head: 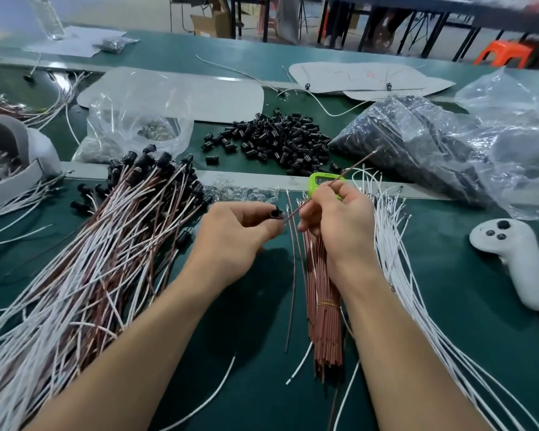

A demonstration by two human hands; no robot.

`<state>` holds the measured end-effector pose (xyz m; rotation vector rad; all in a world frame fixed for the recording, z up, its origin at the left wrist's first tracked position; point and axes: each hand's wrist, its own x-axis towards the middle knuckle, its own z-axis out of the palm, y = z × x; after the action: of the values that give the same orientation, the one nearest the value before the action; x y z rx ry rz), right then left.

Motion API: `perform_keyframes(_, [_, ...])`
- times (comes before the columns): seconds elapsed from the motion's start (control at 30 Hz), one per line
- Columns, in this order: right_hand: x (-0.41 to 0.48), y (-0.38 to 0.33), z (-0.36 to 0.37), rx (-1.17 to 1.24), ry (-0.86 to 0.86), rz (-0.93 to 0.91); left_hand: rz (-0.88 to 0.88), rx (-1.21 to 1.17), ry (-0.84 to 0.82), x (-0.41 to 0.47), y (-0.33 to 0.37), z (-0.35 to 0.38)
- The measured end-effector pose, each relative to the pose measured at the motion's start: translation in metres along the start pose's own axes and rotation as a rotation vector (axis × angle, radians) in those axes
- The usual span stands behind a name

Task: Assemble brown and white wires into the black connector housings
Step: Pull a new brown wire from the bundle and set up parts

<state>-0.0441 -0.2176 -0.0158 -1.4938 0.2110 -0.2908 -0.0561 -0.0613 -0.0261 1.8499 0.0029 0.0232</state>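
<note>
My left hand (240, 234) pinches a small black connector housing (277, 213) between thumb and fingertips. My right hand (336, 219) grips a single brown wire (352, 169) that slants up to the right; its lower tip sits just right of the housing. Under my right wrist lies a banded bundle of brown wires (324, 309). Loose white wires (399, 259) fan out to the right. A heap of finished brown and white wires with housings (106, 244) lies at the left. A pile of loose black housings (277, 138) sits beyond my hands.
A green timer (316, 181) is partly hidden behind my right hand. A white game-style controller (517, 253) lies at the right. Clear plastic bags (448, 144) of black parts sit at the back right, another bag (134, 126) at the back left. The green mat (262, 353) shows between my forearms.
</note>
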Motion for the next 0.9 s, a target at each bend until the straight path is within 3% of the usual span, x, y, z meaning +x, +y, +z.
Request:
perform_keyframes(0.1, [0.002,0.001,-0.003,0.105,-0.021,0.047,0.049,0.193,0.046,0.003,-0.002,-0.001])
perform_keyframes(0.23, [0.002,0.003,-0.005,0.137,-0.069,0.053,-0.015,-0.041,-0.025,0.005,-0.003,0.005])
perform_keyframes(0.37, [-0.002,0.004,0.004,-0.026,-0.195,-0.012,0.017,-0.105,-0.027,0.005,-0.002,0.004])
perform_keyframes(0.6, [-0.007,-0.002,-0.009,0.061,-0.023,-0.042,0.019,-0.087,0.074,0.003,-0.004,-0.007])
perform_keyframes(0.9, [-0.016,-0.007,-0.006,0.039,-0.024,-0.23,-0.002,-0.116,0.029,0.004,-0.004,-0.004])
